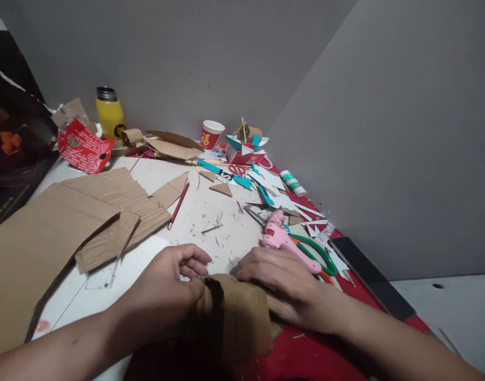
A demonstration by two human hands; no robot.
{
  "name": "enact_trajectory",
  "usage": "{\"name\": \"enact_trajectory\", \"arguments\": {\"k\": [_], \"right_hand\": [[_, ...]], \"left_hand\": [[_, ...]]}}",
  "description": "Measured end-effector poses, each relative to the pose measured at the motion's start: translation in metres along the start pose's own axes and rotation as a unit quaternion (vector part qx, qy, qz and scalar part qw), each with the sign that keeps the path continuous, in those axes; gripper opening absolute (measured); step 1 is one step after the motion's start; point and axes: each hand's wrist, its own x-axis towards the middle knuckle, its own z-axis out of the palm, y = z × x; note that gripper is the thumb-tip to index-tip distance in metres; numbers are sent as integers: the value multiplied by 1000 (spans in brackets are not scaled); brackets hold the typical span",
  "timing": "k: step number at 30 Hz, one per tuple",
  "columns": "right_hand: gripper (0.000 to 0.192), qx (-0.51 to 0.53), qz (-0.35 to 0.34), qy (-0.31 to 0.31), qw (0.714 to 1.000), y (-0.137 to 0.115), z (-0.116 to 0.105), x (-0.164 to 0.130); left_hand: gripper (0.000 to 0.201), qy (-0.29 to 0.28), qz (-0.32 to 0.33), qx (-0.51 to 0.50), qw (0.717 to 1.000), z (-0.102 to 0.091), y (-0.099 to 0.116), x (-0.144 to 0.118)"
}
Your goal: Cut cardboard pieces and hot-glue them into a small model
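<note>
A curved piece of cardboard (244,320) is held between 2 bare hands, low over a red cloth (309,357). Its left edge is gripped by the curled left hand (166,278); its far right side is clasped by the right hand (284,278), whose fingertips are partly hidden. Just beyond the right hand, a pink glue gun (282,238) is seen beside a green handle (319,248). To the left of the grip, large cardboard sheets (39,238) are spread. Ahead of it, 1 red pencil (179,203) is laid on the white table (206,214); farther off, 1 paper cup (211,136) and 1 yellow bottle (109,114) are stood near the wall (166,63).
</note>
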Motion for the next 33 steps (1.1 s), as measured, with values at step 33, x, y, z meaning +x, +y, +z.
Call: {"name": "enact_trajectory", "arguments": {"k": [33], "right_hand": [[56, 36, 4, 183, 983, -2, -21, -3]], "left_hand": [[42, 78, 574, 492, 650, -39, 25, -21]]}}
